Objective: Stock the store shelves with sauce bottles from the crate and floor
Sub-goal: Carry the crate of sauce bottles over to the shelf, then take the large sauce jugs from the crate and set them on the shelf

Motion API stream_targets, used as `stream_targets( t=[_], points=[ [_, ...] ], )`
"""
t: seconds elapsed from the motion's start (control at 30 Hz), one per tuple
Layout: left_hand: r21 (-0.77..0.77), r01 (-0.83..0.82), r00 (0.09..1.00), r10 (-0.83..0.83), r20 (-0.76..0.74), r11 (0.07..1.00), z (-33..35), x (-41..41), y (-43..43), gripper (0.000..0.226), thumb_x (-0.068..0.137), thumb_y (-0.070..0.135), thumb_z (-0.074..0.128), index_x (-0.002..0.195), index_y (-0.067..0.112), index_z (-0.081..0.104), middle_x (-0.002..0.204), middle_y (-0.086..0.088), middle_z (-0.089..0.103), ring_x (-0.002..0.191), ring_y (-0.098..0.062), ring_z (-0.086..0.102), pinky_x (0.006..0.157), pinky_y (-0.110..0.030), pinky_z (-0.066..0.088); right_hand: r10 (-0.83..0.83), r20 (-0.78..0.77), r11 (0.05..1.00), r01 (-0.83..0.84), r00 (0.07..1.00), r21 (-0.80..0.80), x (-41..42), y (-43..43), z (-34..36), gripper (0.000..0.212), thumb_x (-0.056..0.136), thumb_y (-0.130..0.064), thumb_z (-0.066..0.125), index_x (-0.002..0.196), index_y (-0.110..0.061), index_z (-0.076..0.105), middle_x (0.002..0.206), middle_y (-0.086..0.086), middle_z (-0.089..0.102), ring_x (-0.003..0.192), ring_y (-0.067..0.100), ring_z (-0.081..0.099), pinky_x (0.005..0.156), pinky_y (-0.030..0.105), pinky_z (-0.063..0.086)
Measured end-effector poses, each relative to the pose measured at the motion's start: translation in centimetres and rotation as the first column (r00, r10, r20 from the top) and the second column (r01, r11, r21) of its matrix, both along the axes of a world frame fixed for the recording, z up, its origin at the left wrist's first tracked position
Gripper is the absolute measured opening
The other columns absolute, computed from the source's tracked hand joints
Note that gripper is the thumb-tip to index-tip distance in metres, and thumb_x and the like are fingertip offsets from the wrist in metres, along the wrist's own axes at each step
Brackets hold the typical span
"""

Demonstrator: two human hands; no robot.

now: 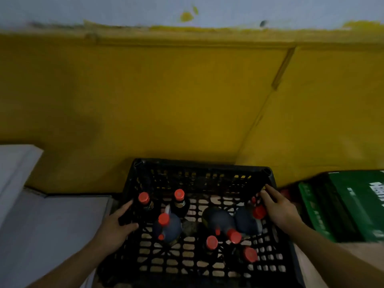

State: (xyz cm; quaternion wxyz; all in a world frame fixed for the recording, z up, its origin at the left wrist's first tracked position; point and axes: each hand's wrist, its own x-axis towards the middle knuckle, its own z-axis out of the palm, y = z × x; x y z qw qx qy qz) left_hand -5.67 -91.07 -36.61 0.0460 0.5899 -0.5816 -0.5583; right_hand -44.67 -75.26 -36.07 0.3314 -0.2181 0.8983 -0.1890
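A black plastic lattice crate (199, 173) sits low in the middle of the head view. Inside stand and lie several dark sauce bottles with red caps, such as one upright bottle (144, 201) at the back left and one lying bottle (220, 224) in the middle. My left hand (116, 227) grips the crate's left wall, thumb inside. My right hand (278, 206) grips the right wall near the back corner, fingers over the rim. The frame is blurred.
A yellow wall (166, 100) rises right behind the crate. A pale grey box or step (41, 215) lies to the left. A green carton (349, 204) stands to the right, close to my right forearm.
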Motion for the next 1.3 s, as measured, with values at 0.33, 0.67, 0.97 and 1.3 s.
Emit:
stream_targets(
  t=[0.33,0.67,0.97,1.3],
  points=[
    [0.002,-0.103,0.990,0.102,0.094,0.995,-20.1,2.3,-0.6,0.070,0.084,0.007,0.069,0.143,0.028,0.037,0.134,0.002,0.051,0.122,-0.018,0.048,0.102,-0.031,0.036,0.033,0.133,0.999,-0.027,0.990,-0.045,1.0,-4.2,-23.0,0.053,0.097,-0.053,0.043,0.146,-0.035,0.041,0.142,0.006,0.052,0.124,0.027,0.053,0.099,0.036,0.044],
    [-0.061,-0.105,0.984,0.113,0.140,0.993,-33.3,1.3,-2.5,0.068,0.083,0.006,0.070,0.142,0.024,0.041,0.137,-0.009,0.053,0.123,-0.028,0.050,0.098,-0.037,0.041,0.076,0.100,0.995,-0.069,0.992,-0.067,-0.8,-6.8,-34.9,0.054,0.095,-0.057,0.042,0.145,-0.037,0.041,0.140,0.005,0.055,0.121,0.027,0.055,0.096,0.033,0.045],
    [-0.027,-0.054,0.990,0.057,0.132,0.998,-38.1,1.0,-3.9,0.069,0.087,0.011,0.067,0.145,0.029,0.036,0.140,-0.007,0.050,0.124,-0.028,0.051,0.096,-0.038,0.044,0.019,0.076,0.988,-0.007,0.997,-0.153,-0.5,-6.2,-39.3,0.054,0.096,-0.053,0.046,0.146,-0.032,0.040,0.145,0.006,0.050,0.127,0.029,0.051,0.100,0.036,0.043],
    [-0.549,0.343,0.904,-0.109,0.413,0.762,-35.6,-3.5,-3.4,0.049,0.084,0.020,0.070,0.131,0.012,0.057,0.131,-0.021,0.051,0.119,-0.042,0.047,0.100,-0.048,0.040,0.705,-0.321,0.681,-0.730,0.632,0.060,4.4,-8.6,-38.4,0.075,0.083,-0.049,0.051,0.147,-0.013,0.038,0.146,0.018,0.038,0.134,0.038,0.037,0.110,0.044,0.035]
  ],
)
